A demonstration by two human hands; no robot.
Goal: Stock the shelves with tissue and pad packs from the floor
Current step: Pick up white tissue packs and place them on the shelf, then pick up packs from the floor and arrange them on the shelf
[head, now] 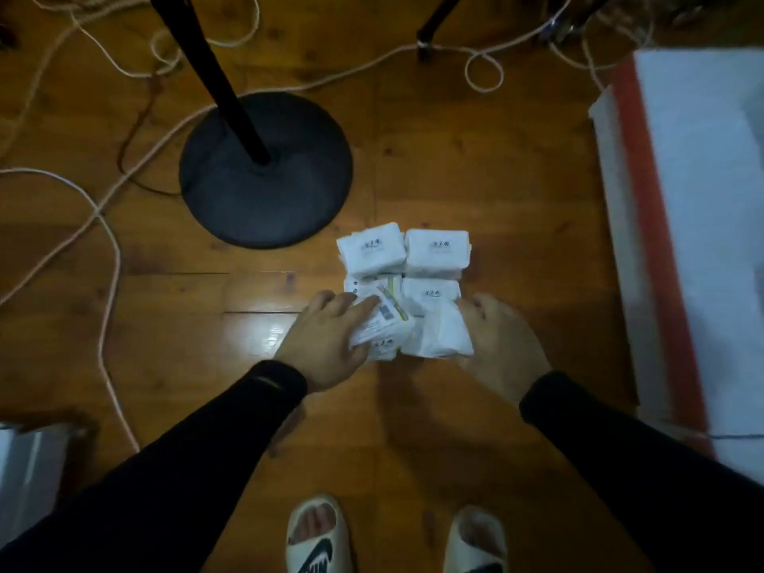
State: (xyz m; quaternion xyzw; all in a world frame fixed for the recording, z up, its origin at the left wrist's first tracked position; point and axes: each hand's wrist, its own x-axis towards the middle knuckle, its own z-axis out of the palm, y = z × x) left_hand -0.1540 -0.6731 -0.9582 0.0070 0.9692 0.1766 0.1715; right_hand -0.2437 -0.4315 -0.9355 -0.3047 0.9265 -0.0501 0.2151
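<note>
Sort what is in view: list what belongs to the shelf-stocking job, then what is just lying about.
Job: white packs on the floor; left hand and right hand on the nearest ones.

Lying about: black stand base, cables, white and red box.

Both arms in black sleeves reach forward and down from 7 and 5 o'clock, converging toward centre. Left hand [330, 339] back up, fingers extended toward 1 o'clock, lying flat on white pack [382, 324]. Right hand [502, 341] back up, fingers curled over right edge of second pack [440, 330].
</note>
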